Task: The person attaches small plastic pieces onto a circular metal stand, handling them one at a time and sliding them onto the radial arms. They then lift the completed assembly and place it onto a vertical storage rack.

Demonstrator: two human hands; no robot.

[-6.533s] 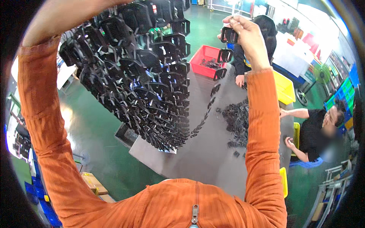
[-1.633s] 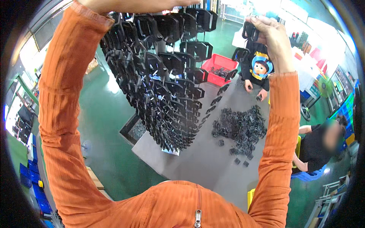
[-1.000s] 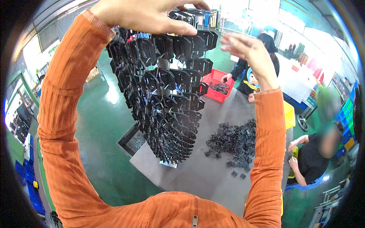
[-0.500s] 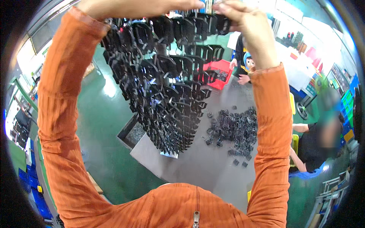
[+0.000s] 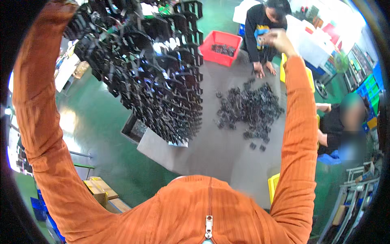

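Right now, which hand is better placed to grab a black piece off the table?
Probably the right hand: it's on the same side as the loose pile. The left hand is out of view, its sleeve beside the hanging black parts.

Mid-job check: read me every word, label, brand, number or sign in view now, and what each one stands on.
There is no text I can quote from this view.
Co-worker's black top: yellow print on the chest, too small and blurred to read.
Zip pull on the orange top: any marking is too small to tell.
Hanging black parts, red basket, cardboard boxes: no lettering can be made out.
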